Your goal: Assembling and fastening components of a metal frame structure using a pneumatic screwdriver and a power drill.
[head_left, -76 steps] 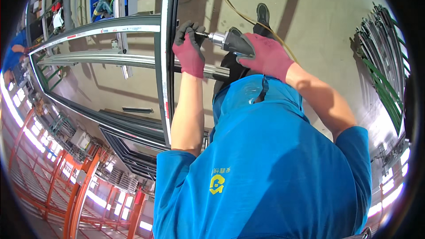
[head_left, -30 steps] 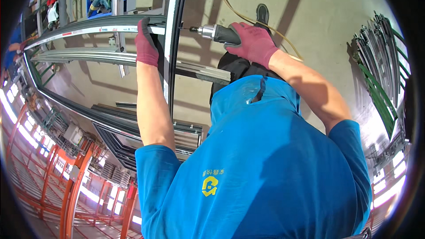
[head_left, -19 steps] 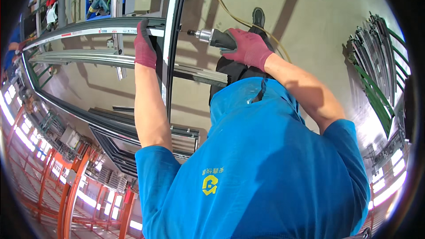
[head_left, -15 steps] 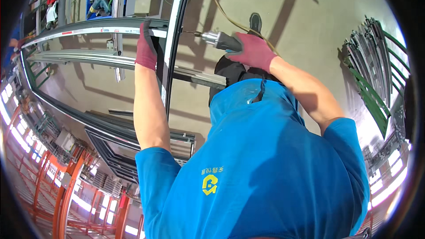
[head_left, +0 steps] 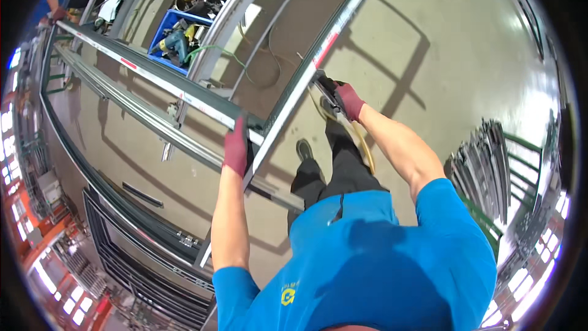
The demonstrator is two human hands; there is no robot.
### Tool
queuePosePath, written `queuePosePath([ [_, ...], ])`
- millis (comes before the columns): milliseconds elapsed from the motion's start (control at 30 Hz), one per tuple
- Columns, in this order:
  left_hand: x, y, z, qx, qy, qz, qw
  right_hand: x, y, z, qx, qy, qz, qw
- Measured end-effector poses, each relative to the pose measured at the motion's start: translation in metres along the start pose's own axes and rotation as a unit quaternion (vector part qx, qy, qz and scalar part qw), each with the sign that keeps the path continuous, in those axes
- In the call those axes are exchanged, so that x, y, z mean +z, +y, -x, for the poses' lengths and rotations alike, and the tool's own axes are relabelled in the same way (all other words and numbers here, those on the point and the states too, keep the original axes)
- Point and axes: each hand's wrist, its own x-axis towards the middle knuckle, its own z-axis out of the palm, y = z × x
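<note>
A large metal window or door frame (head_left: 288, 101) with dark edges and pale, taped faces stretches in front of me. My left hand (head_left: 237, 147), in a maroon and black glove, is closed around the crossbar (head_left: 205, 107) close to where it meets the side bar. Further along that side bar, my gloved right hand (head_left: 350, 101) grips a drill (head_left: 331, 90) against the bar's outer edge. The drill shows mostly dark; its tip is hidden at the frame. A tan hose (head_left: 365, 147) trails below my right hand.
Metal rails (head_left: 141, 116) support the frame. Beyond it lies a blue bin (head_left: 160, 34) of power tools. Cut profiles stand bundled on a green rack (head_left: 484, 171) at right. Dark frames (head_left: 116, 257) lie lower left. Another person's hand (head_left: 56, 15) touches the frame's far left end.
My view has turned and moved along the frame. The right hand brought the drill from beside the corner to further up the side bar. The left hand stays on the crossbar near the corner.
</note>
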Motion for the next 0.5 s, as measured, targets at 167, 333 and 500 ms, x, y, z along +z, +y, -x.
queuePosePath([
  [167,-0.022,0.01,0.023,-0.002,-0.052,-0.274,0.96,0.01,-0.017,-0.141,-0.015,-0.107,-0.199,0.974],
  [333,-0.072,-0.053,0.058,0.094,-0.02,-0.459,0.883,0.047,-0.106,-0.204,0.094,-0.354,-0.335,0.868],
  [500,-0.047,-0.041,0.055,0.042,0.032,-0.499,0.865,0.085,-0.159,-0.23,0.016,-0.398,-0.341,0.851],
])
